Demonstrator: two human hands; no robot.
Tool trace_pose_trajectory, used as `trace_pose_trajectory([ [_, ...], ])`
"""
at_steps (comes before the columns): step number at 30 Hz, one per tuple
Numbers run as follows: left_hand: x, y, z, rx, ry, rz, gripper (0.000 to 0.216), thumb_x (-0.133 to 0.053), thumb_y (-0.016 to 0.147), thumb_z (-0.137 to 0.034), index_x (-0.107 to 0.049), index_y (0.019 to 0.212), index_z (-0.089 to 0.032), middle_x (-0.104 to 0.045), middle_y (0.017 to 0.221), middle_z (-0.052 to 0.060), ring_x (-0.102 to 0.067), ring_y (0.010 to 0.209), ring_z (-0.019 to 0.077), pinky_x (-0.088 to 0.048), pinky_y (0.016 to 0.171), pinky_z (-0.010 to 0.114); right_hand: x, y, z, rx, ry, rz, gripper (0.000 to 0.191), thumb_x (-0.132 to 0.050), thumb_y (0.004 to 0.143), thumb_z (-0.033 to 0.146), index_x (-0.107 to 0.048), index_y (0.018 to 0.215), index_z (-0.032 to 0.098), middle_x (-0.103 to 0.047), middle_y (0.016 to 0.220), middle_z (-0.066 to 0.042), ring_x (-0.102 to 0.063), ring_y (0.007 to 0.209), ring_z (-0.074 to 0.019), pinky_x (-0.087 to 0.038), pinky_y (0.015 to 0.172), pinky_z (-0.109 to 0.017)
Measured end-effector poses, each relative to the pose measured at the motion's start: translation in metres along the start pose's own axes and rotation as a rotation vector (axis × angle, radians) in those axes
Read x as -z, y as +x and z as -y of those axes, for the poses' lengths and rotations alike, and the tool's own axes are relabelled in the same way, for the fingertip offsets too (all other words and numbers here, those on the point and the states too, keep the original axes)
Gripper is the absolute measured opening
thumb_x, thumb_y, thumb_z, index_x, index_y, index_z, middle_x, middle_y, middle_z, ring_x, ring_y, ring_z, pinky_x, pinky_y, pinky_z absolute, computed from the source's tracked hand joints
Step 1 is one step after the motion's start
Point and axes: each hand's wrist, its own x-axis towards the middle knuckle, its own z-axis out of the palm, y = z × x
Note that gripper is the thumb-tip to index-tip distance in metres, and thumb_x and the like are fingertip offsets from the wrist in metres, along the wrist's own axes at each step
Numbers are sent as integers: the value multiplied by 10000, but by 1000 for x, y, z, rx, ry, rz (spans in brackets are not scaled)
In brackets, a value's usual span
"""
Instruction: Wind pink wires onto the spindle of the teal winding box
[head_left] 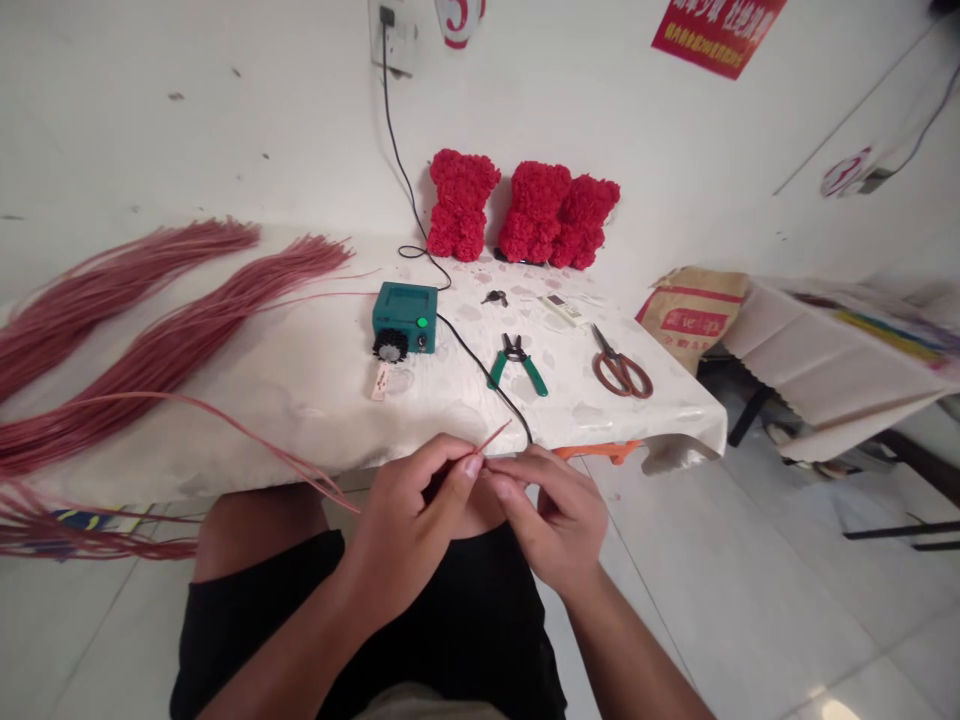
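Observation:
My left hand (409, 525) and my right hand (555, 510) meet in front of the table's near edge, above my lap. Both pinch the same thin red strand (495, 437), fingertips nearly touching; its tip pokes up to the right and the rest trails left toward the red bundles (161, 345) lying on the white table (300, 390). A few loose strands (247, 430) run from the bundles to my left hand. A black cable (487, 375) passes just behind my hands.
On the table stand a teal box with a knob and green light (405, 318), green-handled pliers (516, 362), red-handled scissors (621, 370), keys (495, 297) and three red rose bears (521, 212) against the wall. A cardboard bag (694, 315) and another covered table (840, 365) are at right.

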Motion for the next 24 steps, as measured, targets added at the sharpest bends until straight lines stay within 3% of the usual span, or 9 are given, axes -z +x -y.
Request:
trace_pose_trajectory([
  [3,16,3,10,1,149,-103,257,-502,998,-370,-703,942,-222,-763,876,-22,-689,798,152,-484,686,227,1,-5,-7,3,55,37,174,-667,919,178,-729,1064,251,-656,704,14,-592,602,-117,-484,555,-245],
  [7,58,8,32,83,336,-261,258,-522,978,-384,-724,960,-225,-786,927,-19,-703,841,172,-470,711,232,-2,-6,-15,-63,20,48,177,-573,966,157,-723,1006,241,-644,691,17,-582,576,-107,-459,539,-239],
  [12,98,15,55,155,444,-279,307,-514,968,-424,-731,952,-208,-764,857,-8,-661,787,182,-433,674,253,-19,5,-21,-82,3,139,157,-580,966,199,-724,903,211,-628,658,18,-585,544,-113,-472,517,-240],
  [18,103,24,68,142,378,-224,281,-507,959,-350,-660,784,-191,-579,623,-40,-506,579,129,-367,582,248,-51,21,-34,-126,76,248,199,-580,971,257,-718,841,194,-660,696,-2,-604,602,-122,-485,561,-237],
  [24,88,22,74,119,220,-224,280,-484,984,-344,-620,791,-193,-539,636,-55,-500,601,106,-382,584,223,-99,35,-38,-466,276,336,237,-607,958,412,-713,1000,205,-524,590,50,-493,512,-94,-417,506,-215],
])
